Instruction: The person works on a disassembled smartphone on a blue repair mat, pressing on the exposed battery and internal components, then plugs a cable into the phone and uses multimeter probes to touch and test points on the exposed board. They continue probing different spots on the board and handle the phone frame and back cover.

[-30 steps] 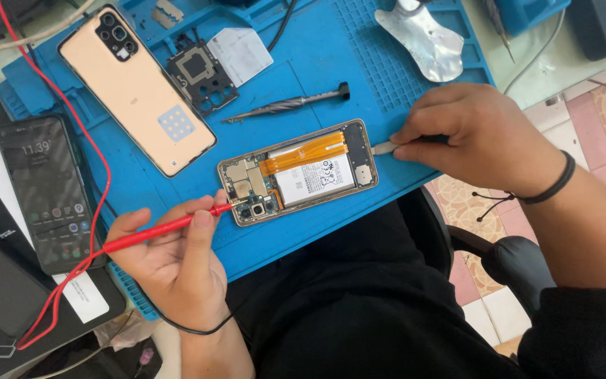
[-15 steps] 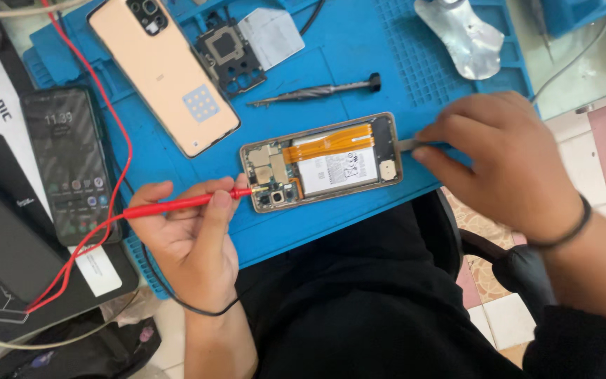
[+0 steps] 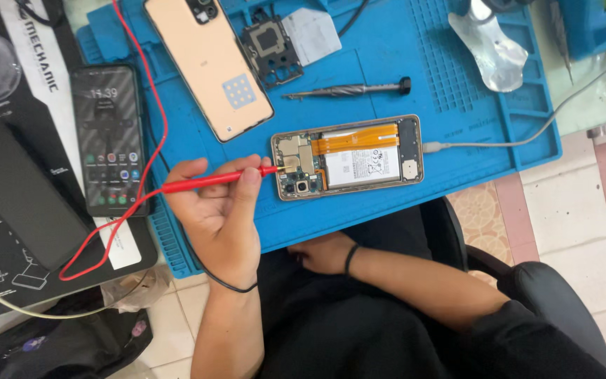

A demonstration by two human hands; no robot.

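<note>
lit dark phone screen (image 3: 109, 140) left of mat, white label (image 3: 122, 242) below, maybe sticker

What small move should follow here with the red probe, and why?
Probably bring the right hand back up to steady the opened phone: it rests in the lap, while the left hand alone presses the red probe tip onto the board, and the phone lies loose on the blue mat.
</note>
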